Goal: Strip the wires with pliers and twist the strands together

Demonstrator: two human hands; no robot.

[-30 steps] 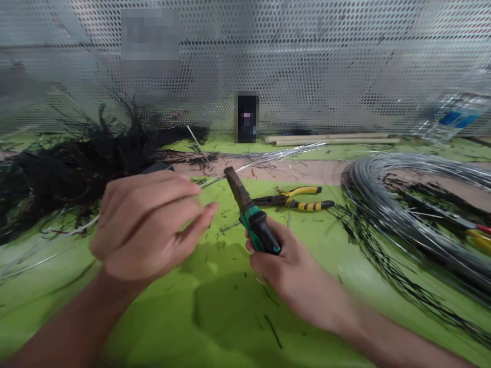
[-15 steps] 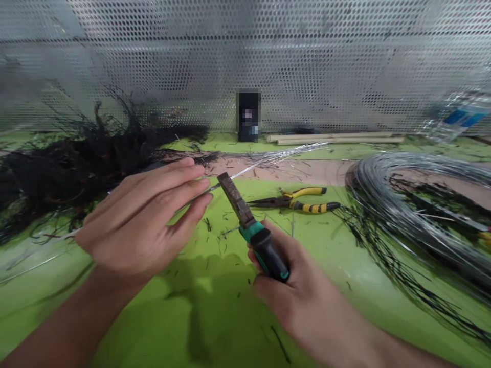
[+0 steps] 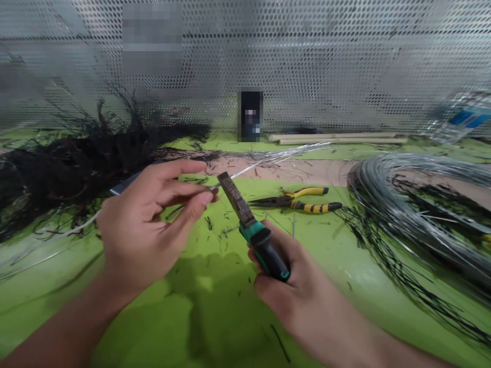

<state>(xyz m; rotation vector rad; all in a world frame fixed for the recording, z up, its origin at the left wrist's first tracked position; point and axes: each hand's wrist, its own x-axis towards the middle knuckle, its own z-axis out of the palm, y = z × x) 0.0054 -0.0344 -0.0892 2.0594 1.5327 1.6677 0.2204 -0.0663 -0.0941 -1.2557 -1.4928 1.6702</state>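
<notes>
While the left hand [image 3: 151, 214] pinches thin wire [image 3: 214, 188], green-handled pliers [image 3: 251, 230] just beside it, right hand [image 3: 297, 287] wrapped around them.

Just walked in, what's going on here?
A person's right hand grips green-and-black-handled pliers with a dark metal head. The left hand pinches thin silvery wire strands beside the pliers' tip; whether the jaws bite them is unclear. Yellow-and-black needle-nose pliers lie open on the green work surface, left of a large silvery wire coil.
</notes>
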